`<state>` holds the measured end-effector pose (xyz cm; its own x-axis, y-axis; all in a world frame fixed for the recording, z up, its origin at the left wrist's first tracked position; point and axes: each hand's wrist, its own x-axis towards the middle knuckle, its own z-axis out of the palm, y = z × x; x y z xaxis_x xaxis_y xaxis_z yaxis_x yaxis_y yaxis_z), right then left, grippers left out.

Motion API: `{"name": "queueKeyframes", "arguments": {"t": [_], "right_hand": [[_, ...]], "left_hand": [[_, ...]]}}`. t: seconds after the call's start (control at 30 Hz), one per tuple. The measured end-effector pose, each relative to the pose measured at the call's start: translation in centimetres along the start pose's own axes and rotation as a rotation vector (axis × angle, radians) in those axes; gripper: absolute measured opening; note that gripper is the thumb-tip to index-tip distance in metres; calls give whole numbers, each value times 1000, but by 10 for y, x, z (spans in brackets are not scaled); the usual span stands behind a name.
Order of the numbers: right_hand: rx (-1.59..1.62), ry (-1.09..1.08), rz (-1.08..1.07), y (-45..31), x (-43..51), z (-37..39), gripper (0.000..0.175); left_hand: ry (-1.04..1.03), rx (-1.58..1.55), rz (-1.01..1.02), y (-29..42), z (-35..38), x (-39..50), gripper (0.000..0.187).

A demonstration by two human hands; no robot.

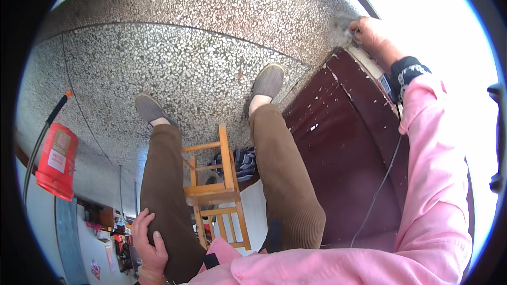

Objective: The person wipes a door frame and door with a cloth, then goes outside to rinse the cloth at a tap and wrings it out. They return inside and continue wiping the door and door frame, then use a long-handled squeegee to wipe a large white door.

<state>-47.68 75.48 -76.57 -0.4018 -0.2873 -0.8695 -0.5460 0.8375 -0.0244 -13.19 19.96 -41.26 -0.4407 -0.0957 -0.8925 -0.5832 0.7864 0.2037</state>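
Observation:
My right hand (374, 37) reaches out at the upper right, with its fingertips at a clump of greyish, see-through material (344, 29) beside the end of a worn dark red door (348, 146). Whether the fingers close on the clump cannot be told. A dark cuff and a pink sleeve cover that arm. At the lower left, my left hand (148, 241) rests on my brown trouser leg, fingers slightly spread and holding nothing. A small dark device with a label (385, 84) lies by the right wrist, and a thin cable (374, 206) hangs down across the door.
A wooden chair (212, 194) stands between my legs, with striped cloth (243, 164) behind it. A red plastic bucket (59, 158) and a dark hose or pole with an orange tip (57, 109) are at the left. My feet stand on speckled terrazzo floor (198, 63).

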Motion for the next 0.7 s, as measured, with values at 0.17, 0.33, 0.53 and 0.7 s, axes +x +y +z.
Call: {"name": "queueKeyframes", "arguments": {"t": [0.17, 0.33, 0.53, 0.7], "right_hand": [[-668, -362, -142, -16, -41, 11, 20], [-881, -406, -116, -12, -69, 37, 27], [-787, -384, -62, -11, -23, 67, 30], [-702, -348, 89, -18, 16, 95, 40]], "left_hand": [[-12, -9, -5, 3, -1, 2, 37], [-14, -10, -10, 3, 1, 2, 37], [-14, 12, -4, 4, -1, 3, 35], [-25, 16, -5, 3, -5, 4, 36]]}}
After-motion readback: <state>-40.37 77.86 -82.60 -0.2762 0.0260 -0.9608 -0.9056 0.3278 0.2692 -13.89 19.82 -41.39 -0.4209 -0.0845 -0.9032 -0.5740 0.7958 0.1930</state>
